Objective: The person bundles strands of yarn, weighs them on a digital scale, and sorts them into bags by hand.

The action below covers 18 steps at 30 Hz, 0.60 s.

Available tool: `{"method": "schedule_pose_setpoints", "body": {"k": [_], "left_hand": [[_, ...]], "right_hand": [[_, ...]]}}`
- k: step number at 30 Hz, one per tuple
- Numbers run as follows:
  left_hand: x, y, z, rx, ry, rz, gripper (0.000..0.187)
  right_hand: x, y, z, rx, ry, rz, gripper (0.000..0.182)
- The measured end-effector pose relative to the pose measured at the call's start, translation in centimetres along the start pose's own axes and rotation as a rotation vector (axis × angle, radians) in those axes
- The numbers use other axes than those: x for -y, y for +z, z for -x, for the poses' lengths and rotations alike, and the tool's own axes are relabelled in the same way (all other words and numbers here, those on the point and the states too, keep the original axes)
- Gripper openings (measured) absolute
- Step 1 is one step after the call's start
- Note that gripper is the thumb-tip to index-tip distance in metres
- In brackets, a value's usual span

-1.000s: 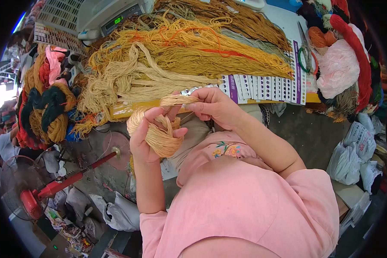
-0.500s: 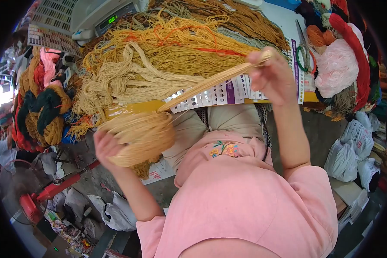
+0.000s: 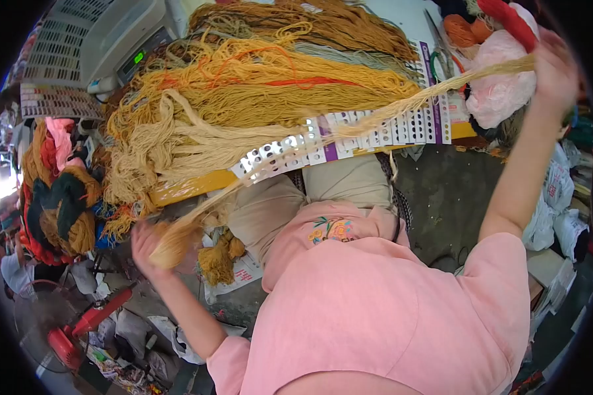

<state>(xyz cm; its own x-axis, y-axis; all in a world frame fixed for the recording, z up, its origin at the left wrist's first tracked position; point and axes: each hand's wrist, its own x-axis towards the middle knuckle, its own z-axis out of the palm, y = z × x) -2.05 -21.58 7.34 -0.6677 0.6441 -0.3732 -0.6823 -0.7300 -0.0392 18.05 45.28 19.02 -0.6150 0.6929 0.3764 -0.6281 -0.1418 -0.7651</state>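
Observation:
A pale straw-coloured yarn skein [image 3: 402, 108] is stretched at a slant across my front, from lower left to upper right. My left hand [image 3: 150, 249] holds its lower end beside my left knee, where the strands bunch into a thick loop. At the upper right my right hand [image 3: 555, 72], smeared by motion, grips the other end out past the table edge. Mid-span, the strands look thin and blurred over a white sample card with holes [image 3: 290, 155]. Heaped cream yarn [image 3: 197, 141] and golden yarn [image 3: 296, 99] lie on the table behind the skein.
Scissors with green and orange handles [image 3: 445, 62] lie at the table's right, near pink yarn [image 3: 504, 79]. A scale with a green display [image 3: 138, 58] stands at back left. Hanging skeins [image 3: 59, 191] and a red fan [image 3: 79, 329] are on the left; plastic bags [image 3: 553, 191] sit right.
My right hand has swung outward to the right and up, drawing the skein out long. The wide bundle at my left hand has narrowed, and my left hand has dropped slightly.

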Motion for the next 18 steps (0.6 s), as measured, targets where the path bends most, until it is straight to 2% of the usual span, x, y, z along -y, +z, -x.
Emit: {"method": "schedule_pose_setpoints", "body": {"k": [1, 4, 5, 6, 7, 8, 10, 11, 12, 13, 14, 16, 17, 18], "left_hand": [[2.9, 0.6, -2.5, 0.002, -0.051, -0.005, 0.024], [9.1, 1.7, -8.4, 0.03, -0.221, -0.055, 0.024], [10.9, 2.5, -9.3, 0.036, -0.249, -0.098, 0.023], [12.0, 3.2, -9.8, 0.038, -0.274, -0.143, 0.022], [11.3, 2.9, -9.9, 0.168, -0.326, -0.237, 0.023], [10.4, 3.2, -8.8, -0.112, 0.038, -0.871, 0.024], [2.7, 1.4, -4.4, -0.447, 0.497, -1.082, 0.026], [-0.3, 0.9, -2.1, -0.638, 0.538, -0.849, 0.028], [-3.3, 0.4, 0.2, -0.811, 0.616, -0.597, 0.032], [-7.9, -2.3, 3.8, -0.827, 0.724, -0.429, 0.027], [-11.9, -4.9, 7.6, -0.793, 0.837, -0.325, 0.022], [-14.3, -6.6, 12.1, -0.724, 0.948, -0.271, 0.014], [-13.2, -6.1, 12.3, -0.654, 0.898, -0.284, 0.011], [-10.8, -5.2, 11.1, -0.569, 0.802, -0.313, 0.01]], "right_hand": [[-2.8, 4.3, 2.5, -0.174, -0.035, 0.443, 0.024], [-11.7, 8.9, 9.3, 0.203, 0.221, 0.871, 0.015], [-14.2, 9.9, 11.1, 0.087, 0.484, 0.614, 0.013], [-15.4, 9.9, 12.5, 0.097, 0.546, 0.501, 0.012], [-15.8, 9.6, 13.3, 0.111, 0.607, 0.382, 0.011], [-15.0, 8.9, 13.2, 0.077, 0.644, 0.34, 0.013], [-11.7, 5.3, 10.8, -0.025, 0.581, 0.325, 0.014], [-9.3, 2.4, 8.5, -0.035, 0.452, 0.456, 0.012], [-6.4, -1.4, 5.1, -0.012, 0.176, 0.735, 0.011], [-3.6, -5.8, 1.1, -0.008, -0.146, 1.063, 0.013], [-1.3, -9.9, -3.8, -0.109, -0.482, 1.216, 0.015], [5.7, -5.9, -4.8, -0.431, -0.491, 1.019, 0.015], [8.1, -3.5, -4.5, -0.712, -0.493, 0.796, 0.015], [8.7, -1.9, -4.3, -0.643, -0.705, 0.864, 0.015]]}}
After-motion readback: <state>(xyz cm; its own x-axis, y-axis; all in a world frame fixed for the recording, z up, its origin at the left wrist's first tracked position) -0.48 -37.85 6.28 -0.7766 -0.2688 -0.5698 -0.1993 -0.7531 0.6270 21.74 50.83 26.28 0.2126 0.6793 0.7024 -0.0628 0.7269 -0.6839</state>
